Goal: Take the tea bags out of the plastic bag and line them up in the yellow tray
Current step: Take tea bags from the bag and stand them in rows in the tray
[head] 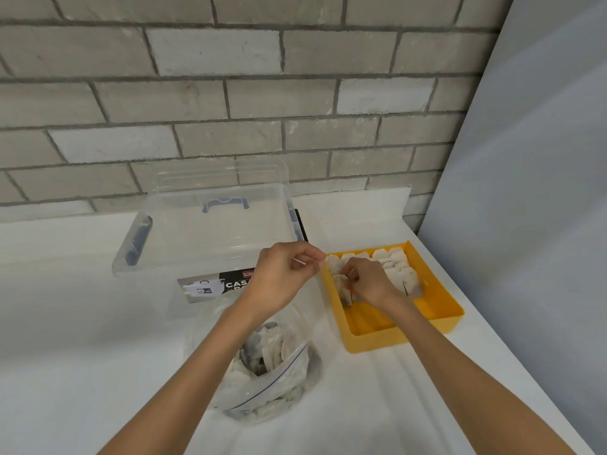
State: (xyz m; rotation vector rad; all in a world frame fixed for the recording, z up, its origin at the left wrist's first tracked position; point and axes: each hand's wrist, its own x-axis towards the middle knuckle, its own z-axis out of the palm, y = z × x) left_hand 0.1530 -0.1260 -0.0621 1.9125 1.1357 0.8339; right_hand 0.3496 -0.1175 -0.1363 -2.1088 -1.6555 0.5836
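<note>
The right hand (371, 281) pinches a half-hidden tea bag (342, 285), left hand (285, 278) a string (299, 261).

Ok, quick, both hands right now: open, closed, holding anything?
Left hand: pinched shut beside the yellow tray; cannot tell on what.
Right hand: pinches a tea bag inside the tray.

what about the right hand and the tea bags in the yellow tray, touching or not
Touching. The head view shows the right hand inside the yellow tray, its curled fingers pinching a tea bag at the near end of the row.
</note>
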